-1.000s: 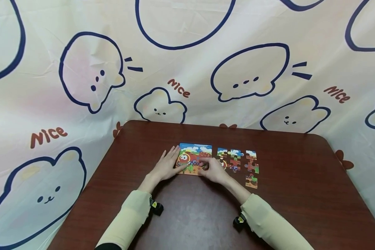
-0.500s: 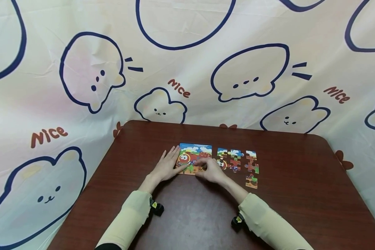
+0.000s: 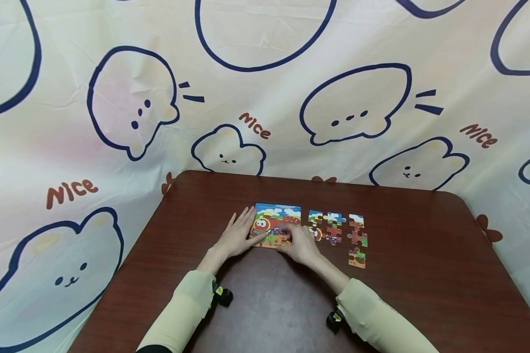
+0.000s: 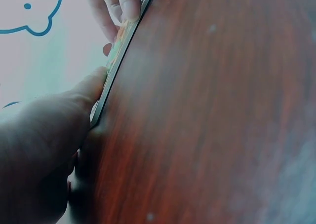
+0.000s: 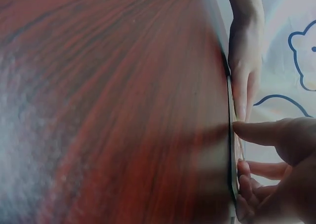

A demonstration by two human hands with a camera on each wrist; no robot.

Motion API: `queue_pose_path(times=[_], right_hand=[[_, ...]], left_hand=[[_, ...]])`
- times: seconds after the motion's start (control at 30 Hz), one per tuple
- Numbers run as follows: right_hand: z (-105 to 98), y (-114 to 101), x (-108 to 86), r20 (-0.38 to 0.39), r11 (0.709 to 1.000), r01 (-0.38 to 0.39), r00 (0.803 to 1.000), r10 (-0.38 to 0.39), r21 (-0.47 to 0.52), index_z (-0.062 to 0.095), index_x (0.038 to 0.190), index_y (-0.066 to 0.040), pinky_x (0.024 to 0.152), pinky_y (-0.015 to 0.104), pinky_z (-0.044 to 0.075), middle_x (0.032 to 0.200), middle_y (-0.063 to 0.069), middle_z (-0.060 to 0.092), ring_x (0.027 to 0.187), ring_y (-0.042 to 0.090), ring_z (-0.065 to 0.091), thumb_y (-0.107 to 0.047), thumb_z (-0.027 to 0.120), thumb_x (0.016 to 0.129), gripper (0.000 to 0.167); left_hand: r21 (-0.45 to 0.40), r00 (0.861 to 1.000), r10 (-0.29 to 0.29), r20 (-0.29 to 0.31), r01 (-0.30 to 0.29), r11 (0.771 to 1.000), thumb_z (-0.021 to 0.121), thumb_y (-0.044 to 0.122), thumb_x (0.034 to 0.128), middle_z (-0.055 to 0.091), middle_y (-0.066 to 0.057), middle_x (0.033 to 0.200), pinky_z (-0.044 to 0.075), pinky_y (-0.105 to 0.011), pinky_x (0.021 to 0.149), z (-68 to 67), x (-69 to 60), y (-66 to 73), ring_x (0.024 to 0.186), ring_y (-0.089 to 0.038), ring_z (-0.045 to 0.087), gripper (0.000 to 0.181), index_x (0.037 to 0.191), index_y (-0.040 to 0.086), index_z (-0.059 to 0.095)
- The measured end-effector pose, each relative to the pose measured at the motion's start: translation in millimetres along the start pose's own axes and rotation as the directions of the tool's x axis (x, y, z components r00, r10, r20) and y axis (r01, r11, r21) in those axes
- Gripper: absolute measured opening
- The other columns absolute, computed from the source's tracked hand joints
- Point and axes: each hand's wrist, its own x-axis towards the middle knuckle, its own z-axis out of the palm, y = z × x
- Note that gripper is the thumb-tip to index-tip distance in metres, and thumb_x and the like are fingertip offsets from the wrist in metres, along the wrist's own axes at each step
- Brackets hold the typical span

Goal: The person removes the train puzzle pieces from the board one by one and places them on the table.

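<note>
A colourful jigsaw puzzle board (image 3: 276, 212) lies flat on the brown table, with blue sky at its top and a red caterpillar-like figure below. My left hand (image 3: 234, 239) rests along its left side, fingers spread and the thumb over its lower part. At the lower right of the board, my right hand (image 3: 304, 245) touches the surface with its fingertips. In the right wrist view, the thumb (image 5: 259, 132) is at the board's near edge, apart from the index finger; no piece shows between them. Part of the board is hidden under both hands.
Several loose puzzle pieces lie right of the board: a sky piece (image 3: 334, 218), a red piece (image 3: 333, 234) and a lower green-and-brown piece (image 3: 357, 258) among them. The table (image 3: 265, 304) stands against a cartoon-printed cloth (image 3: 282, 98).
My right hand has shifted slightly left over the board and its fingers have come down closer to the surface. The left hand stays put. The loose pieces have not moved.
</note>
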Motion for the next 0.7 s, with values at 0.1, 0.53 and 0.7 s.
queue_pose_path(times=[0.1,0.53,0.7], right_hand=[[-0.2,3.6,1.5,0.004,0.998,0.008,1.000,-0.008,0.063,0.080,0.128,-0.004,0.081,0.035,0.046,0.094,0.007,0.075,0.087,0.020,0.062,-0.016,0.095,0.086,0.047],[-3.6,3.2,1.8,0.025,0.989,0.034,0.999,-0.038,0.143,0.077,0.130,-0.005,0.075,0.030,0.055,0.097,0.003,0.074,0.082,0.009,0.063,-0.006,0.088,0.092,0.040],[-3.4,2.8,0.6,0.009,0.976,0.053,0.998,-0.056,0.210,0.076,0.129,-0.002,0.079,0.031,0.060,0.102,0.007,0.079,0.086,0.013,0.071,-0.004,0.088,0.092,0.039]], left_hand=[[0.002,1.000,0.005,-0.008,-0.005,1.000,0.062,0.057,0.1088,0.019,-0.015,0.185,0.007,-0.062,0.141,0.0,0.4,-0.4,0.174,-0.034,0.013,0.095,0.176,0.004,0.020],[0.014,1.000,0.014,-0.024,-0.014,1.000,0.060,0.056,0.1097,0.020,-0.015,0.185,0.008,-0.063,0.141,3.3,0.4,-2.0,0.174,-0.035,0.014,0.093,0.176,0.004,0.021],[0.022,1.000,0.013,-0.015,-0.013,1.000,0.058,0.058,0.1104,0.018,-0.013,0.185,0.006,-0.062,0.141,4.1,0.6,-2.1,0.175,-0.033,0.012,0.093,0.176,0.005,0.019]])
